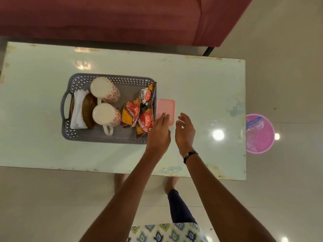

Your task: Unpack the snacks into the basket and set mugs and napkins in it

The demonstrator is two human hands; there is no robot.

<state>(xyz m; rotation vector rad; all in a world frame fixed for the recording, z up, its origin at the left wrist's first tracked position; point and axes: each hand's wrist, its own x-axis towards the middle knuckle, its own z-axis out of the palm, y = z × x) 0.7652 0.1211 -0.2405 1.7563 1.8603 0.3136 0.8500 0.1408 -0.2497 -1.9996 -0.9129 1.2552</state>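
Hands partly cover pink box beside basket.

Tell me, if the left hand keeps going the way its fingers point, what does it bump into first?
Probably the pink box. The left hand points its straight fingers up over the box's near end, just beside the basket. Whether they already touch it is hard to tell from above.

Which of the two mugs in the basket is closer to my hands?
The nearer mug, with its looped handle pointing toward you, beside the yellow snack packet. The other mug sits farther back, by the basket rim.
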